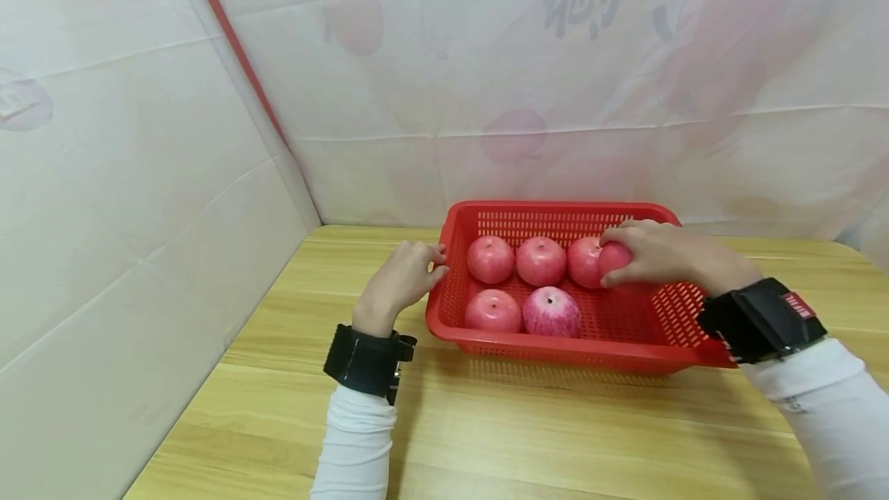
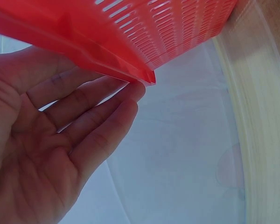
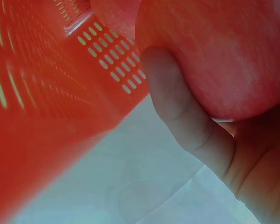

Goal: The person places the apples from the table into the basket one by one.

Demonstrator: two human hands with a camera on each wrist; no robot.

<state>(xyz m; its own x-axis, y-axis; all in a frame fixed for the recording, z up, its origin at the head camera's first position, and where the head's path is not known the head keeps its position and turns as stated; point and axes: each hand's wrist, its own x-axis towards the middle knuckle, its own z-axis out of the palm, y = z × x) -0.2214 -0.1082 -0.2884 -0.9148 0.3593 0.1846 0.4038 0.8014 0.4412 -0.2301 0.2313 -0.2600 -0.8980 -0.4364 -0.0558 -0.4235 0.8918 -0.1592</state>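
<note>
A red apple [image 1: 614, 258] is held by my right hand [image 1: 656, 253] over the right part of the red plastic basket [image 1: 576, 349]. In the right wrist view, the thumb [image 3: 170, 88] lies along that apple's side. Inside the basket, a back row has a left apple [image 1: 490, 259], a middle apple [image 1: 540, 261] and a right apple [image 1: 585, 262], the last partly hidden by the held one. Toward the front are a pink apple [image 1: 493, 311] and a streaked apple [image 1: 552, 312]. My left hand [image 1: 405, 278] touches the basket's left rim, its fingers loosely bent beneath the edge.
The basket stands on a wooden table [image 1: 486, 438] near its back edge. Behind rises a pale printed sheet [image 1: 417, 99], with another sheet [image 1: 125, 176] along the left side. Black straps circle both wrists.
</note>
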